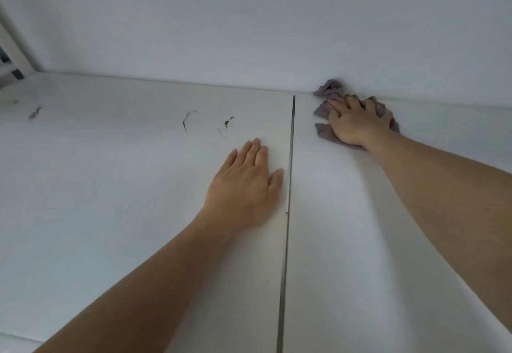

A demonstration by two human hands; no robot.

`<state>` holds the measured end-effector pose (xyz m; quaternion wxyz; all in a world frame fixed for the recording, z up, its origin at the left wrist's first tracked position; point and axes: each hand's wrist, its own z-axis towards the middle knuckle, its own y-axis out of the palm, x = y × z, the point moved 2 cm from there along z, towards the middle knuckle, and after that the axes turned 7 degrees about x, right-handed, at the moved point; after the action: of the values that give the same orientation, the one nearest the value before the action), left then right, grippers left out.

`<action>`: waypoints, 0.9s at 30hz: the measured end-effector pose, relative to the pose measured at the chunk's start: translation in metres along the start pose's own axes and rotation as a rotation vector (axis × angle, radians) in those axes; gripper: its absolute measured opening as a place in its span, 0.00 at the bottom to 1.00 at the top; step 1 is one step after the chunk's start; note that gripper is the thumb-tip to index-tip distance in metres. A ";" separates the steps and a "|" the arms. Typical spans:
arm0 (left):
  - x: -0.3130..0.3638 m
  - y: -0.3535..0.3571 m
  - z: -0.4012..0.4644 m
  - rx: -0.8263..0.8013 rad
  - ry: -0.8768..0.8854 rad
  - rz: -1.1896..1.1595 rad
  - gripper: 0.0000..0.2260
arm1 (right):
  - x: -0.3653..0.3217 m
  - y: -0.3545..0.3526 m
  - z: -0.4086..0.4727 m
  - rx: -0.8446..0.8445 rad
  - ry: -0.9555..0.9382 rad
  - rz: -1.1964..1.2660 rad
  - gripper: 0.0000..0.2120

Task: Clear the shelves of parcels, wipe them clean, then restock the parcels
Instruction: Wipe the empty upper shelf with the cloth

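The white shelf (138,200) holds no parcels in view — the right hand (357,122) presses a crumpled cloth (324,108) into its back edge to wipe, while the left hand (243,186) lies flat, fingers straight — apparently a brace.

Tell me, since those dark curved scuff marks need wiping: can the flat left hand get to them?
Probably yes: the left hand lies flat on the white shelf, with bare surface up to the scuff marks.

Perhaps a storeroom: bare white shelf (138,186) against a plain wall (249,20)
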<state>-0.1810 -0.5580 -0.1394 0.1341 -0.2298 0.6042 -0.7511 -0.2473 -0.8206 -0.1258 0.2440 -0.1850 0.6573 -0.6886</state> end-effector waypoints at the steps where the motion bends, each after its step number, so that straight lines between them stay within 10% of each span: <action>1: 0.000 0.001 0.000 0.018 -0.002 -0.008 0.28 | -0.006 0.000 0.005 -0.012 0.038 -0.013 0.26; 16: 0.000 -0.005 -0.009 0.100 -0.046 -0.138 0.21 | -0.057 0.005 -0.059 0.058 -0.356 0.058 0.27; 27: 0.000 -0.012 -0.058 0.093 -0.030 -0.163 0.23 | -0.056 -0.006 -0.179 0.044 -0.304 0.137 0.23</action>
<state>-0.2098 -0.5057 -0.1371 0.0923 -0.2829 0.5458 -0.7833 -0.3055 -0.6428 -0.1278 0.3908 -0.2363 0.6086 -0.6489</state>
